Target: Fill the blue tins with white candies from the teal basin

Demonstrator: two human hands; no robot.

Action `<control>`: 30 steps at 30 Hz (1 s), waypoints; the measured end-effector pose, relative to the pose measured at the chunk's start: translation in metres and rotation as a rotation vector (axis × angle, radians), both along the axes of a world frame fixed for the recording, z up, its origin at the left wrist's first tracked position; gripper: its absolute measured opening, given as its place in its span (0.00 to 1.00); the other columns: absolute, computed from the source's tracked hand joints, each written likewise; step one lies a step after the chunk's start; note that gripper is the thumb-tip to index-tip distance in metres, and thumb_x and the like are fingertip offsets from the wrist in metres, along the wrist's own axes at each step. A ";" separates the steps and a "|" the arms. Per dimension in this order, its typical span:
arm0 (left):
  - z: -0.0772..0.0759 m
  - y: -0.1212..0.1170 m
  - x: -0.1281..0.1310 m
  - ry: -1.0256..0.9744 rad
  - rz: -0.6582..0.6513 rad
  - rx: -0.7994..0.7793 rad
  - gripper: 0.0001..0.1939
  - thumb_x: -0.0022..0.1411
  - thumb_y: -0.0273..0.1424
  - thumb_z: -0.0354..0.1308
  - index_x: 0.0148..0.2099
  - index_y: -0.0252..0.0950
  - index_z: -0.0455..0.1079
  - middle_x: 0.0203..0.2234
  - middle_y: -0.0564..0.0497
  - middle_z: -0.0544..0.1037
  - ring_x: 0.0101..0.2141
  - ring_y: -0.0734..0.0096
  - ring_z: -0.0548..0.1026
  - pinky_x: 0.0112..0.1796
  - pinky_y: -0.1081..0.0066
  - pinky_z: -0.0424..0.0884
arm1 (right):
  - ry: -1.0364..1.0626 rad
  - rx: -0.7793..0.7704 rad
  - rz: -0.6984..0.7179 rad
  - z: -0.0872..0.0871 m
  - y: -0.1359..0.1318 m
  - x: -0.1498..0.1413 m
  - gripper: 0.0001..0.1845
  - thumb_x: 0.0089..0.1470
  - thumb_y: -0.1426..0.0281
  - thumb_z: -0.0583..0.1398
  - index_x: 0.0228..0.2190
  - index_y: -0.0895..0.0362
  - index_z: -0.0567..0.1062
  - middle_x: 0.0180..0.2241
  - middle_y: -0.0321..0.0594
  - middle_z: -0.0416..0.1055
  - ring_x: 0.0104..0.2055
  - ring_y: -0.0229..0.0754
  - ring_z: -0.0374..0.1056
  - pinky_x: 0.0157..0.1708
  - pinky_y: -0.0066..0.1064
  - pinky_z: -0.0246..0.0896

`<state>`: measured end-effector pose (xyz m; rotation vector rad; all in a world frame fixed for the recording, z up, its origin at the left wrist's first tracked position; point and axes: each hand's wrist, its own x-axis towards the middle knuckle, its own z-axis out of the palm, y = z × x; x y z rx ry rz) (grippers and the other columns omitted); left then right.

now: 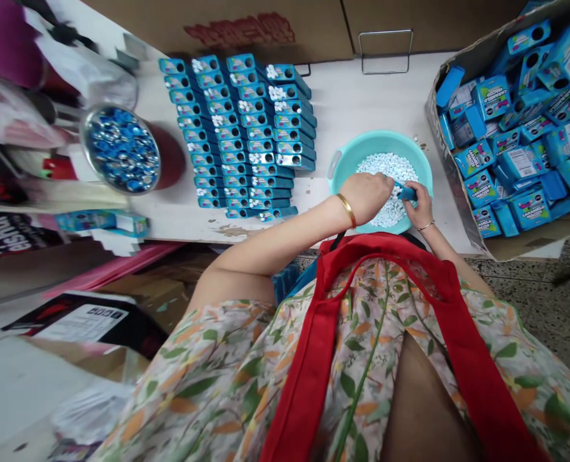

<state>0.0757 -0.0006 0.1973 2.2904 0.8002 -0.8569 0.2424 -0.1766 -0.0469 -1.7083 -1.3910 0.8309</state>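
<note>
Over a turquoise basin of small white candies, my two hands come together. My right hand, at the basin's right side, grips a small blue candy box. Closed with knuckles up, my left hand is at the box's left end; its fingertips and anything in them are hidden. Some white candies show at the box by the fingers. To the left, blue boxes stand in several rows with round holes facing up, some topped with white candies.
At right, a large carton holds many blue boxes. On the left stands a metal pot full of blue and silver wrapped pieces. A wire handle lies by cardboard at the back. The table's front edge runs close to my red apron.
</note>
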 end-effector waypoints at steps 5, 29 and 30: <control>0.007 -0.008 -0.009 -0.038 0.011 0.074 0.21 0.80 0.22 0.43 0.60 0.32 0.77 0.49 0.35 0.82 0.49 0.53 0.84 0.44 0.63 0.75 | 0.029 -0.010 -0.015 -0.003 -0.002 0.002 0.22 0.61 0.64 0.62 0.57 0.46 0.74 0.57 0.44 0.80 0.61 0.56 0.77 0.64 0.59 0.75; -0.223 -0.080 -0.061 -0.369 0.385 -0.656 0.21 0.67 0.28 0.58 0.61 0.31 0.72 0.54 0.39 0.82 0.48 0.60 0.77 0.52 0.66 0.71 | 0.263 -0.048 -0.285 -0.020 0.008 0.041 0.41 0.51 0.37 0.72 0.54 0.47 0.68 0.50 0.41 0.71 0.54 0.51 0.76 0.64 0.59 0.74; -0.219 -0.076 -0.063 -0.398 0.429 -0.686 0.20 0.66 0.29 0.59 0.59 0.31 0.73 0.52 0.39 0.82 0.46 0.62 0.76 0.50 0.67 0.71 | 0.249 -0.035 -0.268 -0.020 0.008 0.041 0.41 0.52 0.37 0.71 0.55 0.47 0.68 0.50 0.41 0.71 0.54 0.51 0.76 0.63 0.58 0.75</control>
